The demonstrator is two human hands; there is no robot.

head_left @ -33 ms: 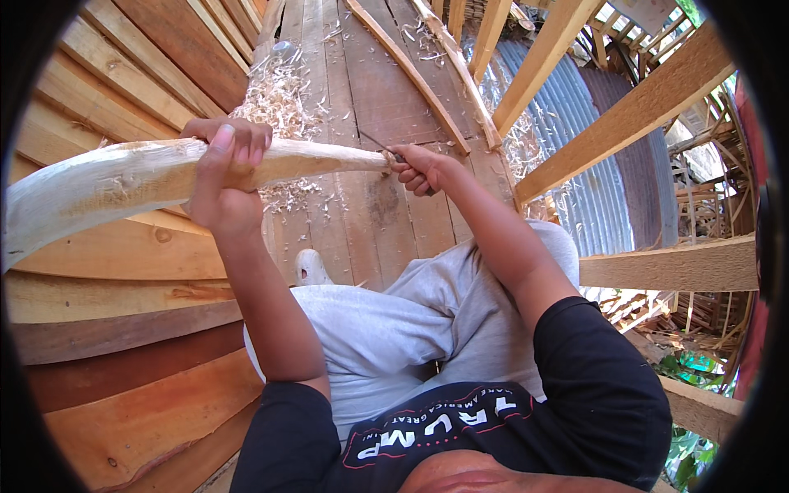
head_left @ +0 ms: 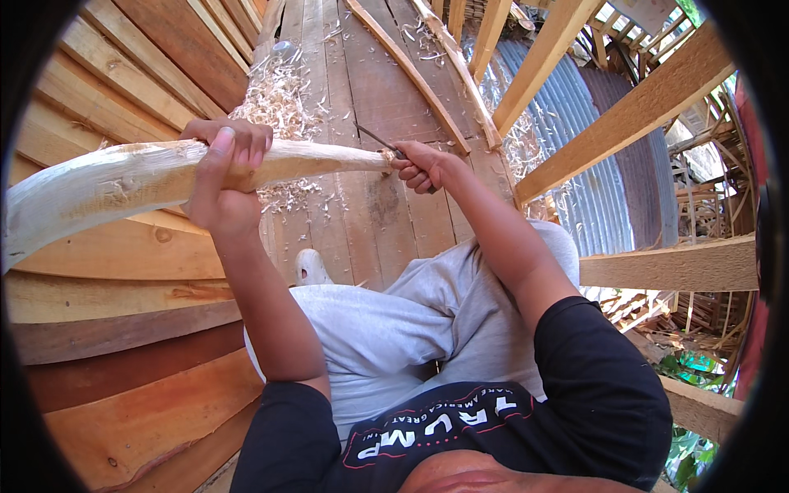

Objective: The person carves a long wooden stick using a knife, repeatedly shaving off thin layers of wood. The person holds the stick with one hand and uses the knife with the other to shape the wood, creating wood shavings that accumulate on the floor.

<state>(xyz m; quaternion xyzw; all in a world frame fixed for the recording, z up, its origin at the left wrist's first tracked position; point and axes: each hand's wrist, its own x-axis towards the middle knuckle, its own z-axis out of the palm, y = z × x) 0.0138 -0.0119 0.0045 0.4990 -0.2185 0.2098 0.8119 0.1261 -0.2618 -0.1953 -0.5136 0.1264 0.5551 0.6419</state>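
Branch [head_left: 320,158]: lies crosswise, thicker leftward
Left hand [head_left: 228,168]: fingers wrapped around the branch
Right hand [head_left: 422,168]: fingers gripping a knife [head_left: 376,138], beside the branch's thin end

A pale, barkless wooden pole [head_left: 148,171], curved and patched with tan, stretches sideways, thick at the left and tapering rightward (its narrow tip looks rough); a slender, dark knife-like tool [head_left: 376,138] slants beside that tip, its grip mostly hidden.

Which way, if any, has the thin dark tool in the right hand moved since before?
Yes, slightly: the tip of the thin dark tool now lies a little farther up and left in the view, against the fixed floorboards.
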